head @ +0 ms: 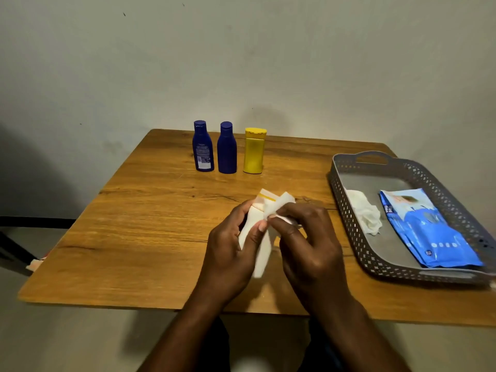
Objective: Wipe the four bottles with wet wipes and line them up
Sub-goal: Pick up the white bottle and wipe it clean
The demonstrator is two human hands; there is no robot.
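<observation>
Against a plain pale wall [268,63], the wooden tabletop [134,237] carries two blue bottles [214,147] and a yellow bottle [253,151] upright along its far edge, the left hand [228,253] gripping a white bottle [257,237] near the front edge, the right hand [308,245] pinching a wet wipe [279,208] against it, and a grey tray [346,210] at the right edge.

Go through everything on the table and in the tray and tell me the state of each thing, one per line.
White bottle: held tilted in the left hand, being wiped.
Wet wipe: pinched by the right hand against the bottle.
Two blue bottles: upright, capped, side by side.
Yellow bottle: upright, capped, beside them.
Used wipe: crumpled in the tray.
Wipes pack: lying flat in the tray.
</observation>
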